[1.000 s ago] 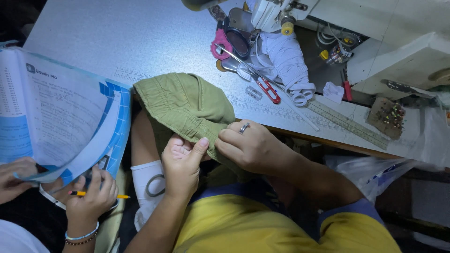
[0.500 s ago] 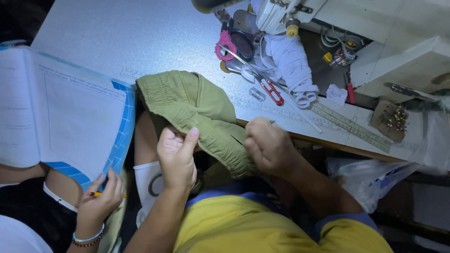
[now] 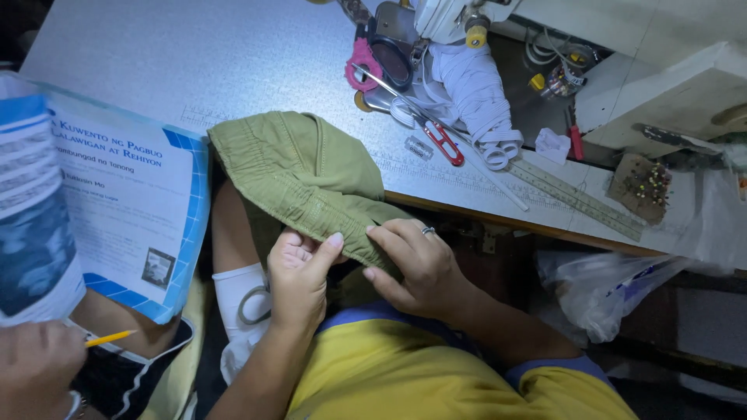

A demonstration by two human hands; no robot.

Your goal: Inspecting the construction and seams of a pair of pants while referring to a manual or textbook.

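Fingers of both hands apparently pinch green cloth's edge

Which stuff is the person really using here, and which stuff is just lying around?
In use:
- green garment, pinched along its elastic edge
- left hand
- right hand

Lying about:
- red-handled snips
- ruler
- pincushion
- plastic bag
- another person's open book and pencil

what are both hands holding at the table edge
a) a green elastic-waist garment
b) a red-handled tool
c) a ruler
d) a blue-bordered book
a: the left hand and the right hand both pinch the hem of the green garment, while the red-handled tool and ruler lie untouched on the table.
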